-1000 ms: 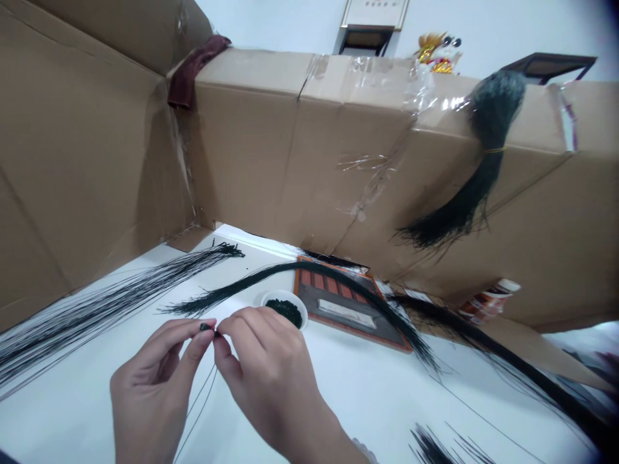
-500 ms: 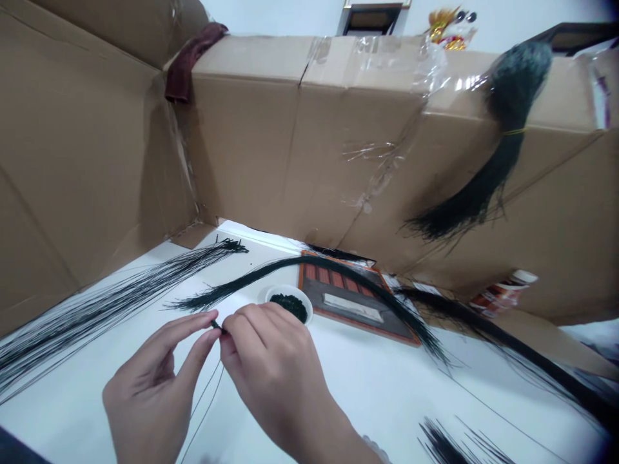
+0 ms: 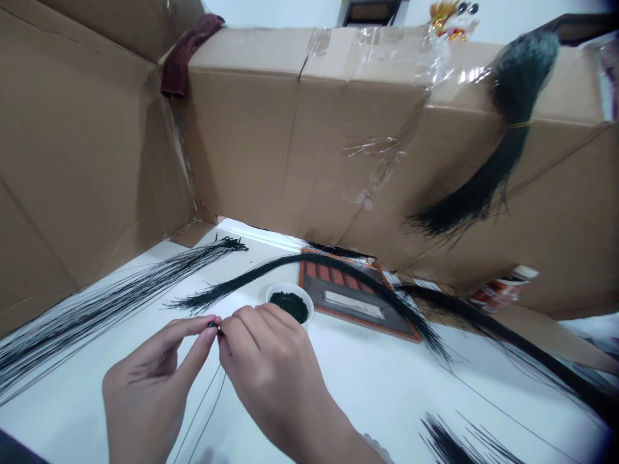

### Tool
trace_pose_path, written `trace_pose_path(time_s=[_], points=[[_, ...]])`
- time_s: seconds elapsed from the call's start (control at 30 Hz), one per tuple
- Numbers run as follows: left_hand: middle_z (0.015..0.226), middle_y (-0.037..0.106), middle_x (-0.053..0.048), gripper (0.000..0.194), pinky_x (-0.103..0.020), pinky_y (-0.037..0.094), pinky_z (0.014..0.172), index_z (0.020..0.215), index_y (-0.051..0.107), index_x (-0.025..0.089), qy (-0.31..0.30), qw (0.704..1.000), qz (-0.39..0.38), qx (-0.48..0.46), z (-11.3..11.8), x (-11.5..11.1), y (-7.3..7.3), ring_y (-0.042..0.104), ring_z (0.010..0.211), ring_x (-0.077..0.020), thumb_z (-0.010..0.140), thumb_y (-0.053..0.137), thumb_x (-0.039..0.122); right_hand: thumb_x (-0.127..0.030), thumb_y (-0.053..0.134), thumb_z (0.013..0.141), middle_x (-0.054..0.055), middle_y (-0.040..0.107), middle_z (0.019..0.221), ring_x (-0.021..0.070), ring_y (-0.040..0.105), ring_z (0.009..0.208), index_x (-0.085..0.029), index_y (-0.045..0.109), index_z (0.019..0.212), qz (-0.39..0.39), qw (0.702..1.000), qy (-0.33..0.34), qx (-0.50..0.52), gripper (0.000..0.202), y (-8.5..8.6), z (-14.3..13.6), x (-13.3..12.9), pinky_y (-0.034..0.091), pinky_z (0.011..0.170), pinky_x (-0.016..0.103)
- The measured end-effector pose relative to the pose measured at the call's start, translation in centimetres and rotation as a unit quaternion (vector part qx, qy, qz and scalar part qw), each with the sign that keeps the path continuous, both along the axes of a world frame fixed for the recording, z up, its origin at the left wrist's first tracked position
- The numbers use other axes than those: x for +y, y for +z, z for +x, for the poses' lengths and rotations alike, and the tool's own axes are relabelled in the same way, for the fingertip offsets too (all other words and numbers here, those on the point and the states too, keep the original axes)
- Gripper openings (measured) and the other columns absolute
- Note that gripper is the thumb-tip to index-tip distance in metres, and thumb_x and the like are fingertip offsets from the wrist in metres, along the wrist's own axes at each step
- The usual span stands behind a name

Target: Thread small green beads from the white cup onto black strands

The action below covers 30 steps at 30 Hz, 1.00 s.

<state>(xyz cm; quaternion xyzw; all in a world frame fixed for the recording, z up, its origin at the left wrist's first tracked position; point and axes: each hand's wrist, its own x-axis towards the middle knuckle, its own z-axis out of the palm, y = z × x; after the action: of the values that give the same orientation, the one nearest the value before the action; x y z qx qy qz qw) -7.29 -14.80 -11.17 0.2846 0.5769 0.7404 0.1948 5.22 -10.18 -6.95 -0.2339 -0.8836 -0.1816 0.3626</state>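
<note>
My left hand (image 3: 155,380) pinches a small dark green piece (image 3: 213,325) between thumb and index finger. My right hand (image 3: 275,374) is closed at the other side of that piece, its fingertips almost touching the left ones. Two thin dark strands (image 3: 209,412) hang down below the fingers. Just behind my right hand stands a white bowl (image 3: 309,304) holding small dark green bits (image 3: 290,304). A curved bundle of dark green strands (image 3: 256,274) arches behind the hands, over an orange-edged board (image 3: 355,303).
Long strands with knobbed ends (image 3: 145,296) lie on the left of the white table (image 3: 362,386). A cardboard wall (image 3: 251,142) rises behind, with a dark green bundle (image 3: 503,154) hanging on it. At right are a black bundle (image 3: 503,335) and a red-white container (image 3: 505,289).
The fingertips of my two hands have come slightly closer together around the small piece, so less of it shows. The view has shifted slightly.
</note>
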Motion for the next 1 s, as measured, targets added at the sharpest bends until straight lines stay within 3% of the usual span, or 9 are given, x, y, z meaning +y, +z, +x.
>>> trace_pose_path(time_s=[0.13, 0.3, 0.5, 0.63, 0.7, 0.8, 0.9, 1.0], points=[[0.082, 0.079, -0.002, 0.021, -0.023, 0.059, 0.067, 0.076, 0.079, 0.022, -0.008, 0.999, -0.014, 0.029, -0.3, 0.0, 0.0, 0.073, 0.076, -0.0189, 0.062, 0.088, 0.036, 0.0, 0.053, 0.085, 0.001, 0.054, 0.065, 0.0166, 0.044, 0.057, -0.015, 0.062, 0.075, -0.007, 1.0, -0.001, -0.002, 0.02, 0.1, 0.1, 0.0, 0.039, 0.059, 0.031], [0.082, 0.078, -0.002, 0.014, -0.022, 0.059, 0.066, 0.078, 0.078, 0.022, -0.043, 0.997, 0.022, 0.054, -0.6, 0.0, -0.2, 0.072, 0.076, -0.0183, 0.069, 0.084, 0.031, -0.002, 0.053, 0.087, 0.001, 0.055, 0.066, 0.0172, 0.045, 0.057, -0.015, 0.063, 0.077, -0.01, 1.0, -0.002, -0.007, 0.02, 0.0, 0.0, 0.0, 0.039, 0.059, 0.031], [0.082, 0.075, -0.002, 0.008, -0.021, 0.055, 0.064, 0.079, 0.076, 0.021, -0.031, 0.997, 0.03, 0.068, -0.2, 0.0, -0.2, 0.069, 0.079, -0.0171, 0.078, 0.078, 0.029, -0.002, 0.052, 0.088, 0.001, 0.055, 0.064, 0.0176, 0.046, 0.056, -0.016, 0.061, 0.072, 0.003, 1.0, 0.012, -0.005, 0.023, 0.3, -0.2, 0.0, 0.038, 0.057, 0.032], [0.082, 0.076, -0.004, 0.014, -0.023, 0.057, 0.062, 0.079, 0.077, 0.02, -0.049, 0.993, 0.025, 0.101, -1.5, -0.1, -0.3, 0.07, 0.076, -0.0192, 0.075, 0.082, 0.032, 0.004, 0.048, 0.082, 0.002, 0.055, 0.063, 0.0181, 0.046, 0.054, -0.018, 0.06, 0.069, 0.02, 1.0, 0.004, -0.001, 0.027, 0.2, -0.6, 0.1, 0.036, 0.057, 0.033], [0.085, 0.077, -0.005, 0.015, -0.025, 0.06, 0.07, 0.081, 0.078, 0.02, -0.078, 0.99, 0.017, 0.115, -2.3, 0.0, 0.0, 0.072, 0.08, -0.0202, 0.075, 0.082, 0.033, 0.005, 0.047, 0.08, 0.002, 0.058, 0.064, 0.0184, 0.048, 0.054, -0.017, 0.061, 0.071, 0.009, 1.0, -0.006, -0.004, 0.028, -0.1, -0.8, 0.2, 0.037, 0.057, 0.034], [0.106, 0.077, -0.006, 0.014, -0.025, 0.058, 0.091, 0.089, 0.078, 0.023, -0.136, 0.981, 0.027, 0.139, -2.6, 0.3, 0.5, 0.07, 0.106, -0.0214, 0.078, 0.081, 0.032, -0.001, 0.054, 0.083, 0.002, 0.062, 0.067, 0.0178, 0.053, 0.057, -0.016, 0.063, 0.074, -0.044, 0.999, 0.0, 0.024, 0.019, -0.5, -0.8, 0.6, 0.04, 0.06, 0.033], [0.133, 0.067, -0.007, 0.04, -0.027, 0.054, 0.099, 0.117, 0.071, 0.027, -0.198, 0.971, 0.017, 0.136, -2.1, 0.4, 0.5, 0.061, 0.126, -0.0238, 0.081, 0.078, 0.042, -0.009, 0.064, 0.084, 0.0, 0.067, 0.07, 0.016, 0.058, 0.06, -0.016, 0.065, 0.078, -0.132, 0.987, 0.023, 0.085, 0.009, -0.5, -0.6, 1.0, 0.041, 0.06, 0.031], [0.119, 0.07, -0.011, 0.053, -0.028, 0.058, 0.084, 0.125, 0.063, 0.024, -0.219, 0.971, -0.031, 0.094, -1.3, 0.2, 0.0, 0.068, 0.106, -0.0227, 0.085, 0.067, 0.058, -0.014, 0.07, 0.082, -0.003, 0.07, 0.071, 0.0135, 0.062, 0.063, -0.018, 0.066, 0.077, -0.261, 0.953, 0.04, 0.149, 0.008, 0.2, -0.3, 1.3, 0.039, 0.058, 0.027]])
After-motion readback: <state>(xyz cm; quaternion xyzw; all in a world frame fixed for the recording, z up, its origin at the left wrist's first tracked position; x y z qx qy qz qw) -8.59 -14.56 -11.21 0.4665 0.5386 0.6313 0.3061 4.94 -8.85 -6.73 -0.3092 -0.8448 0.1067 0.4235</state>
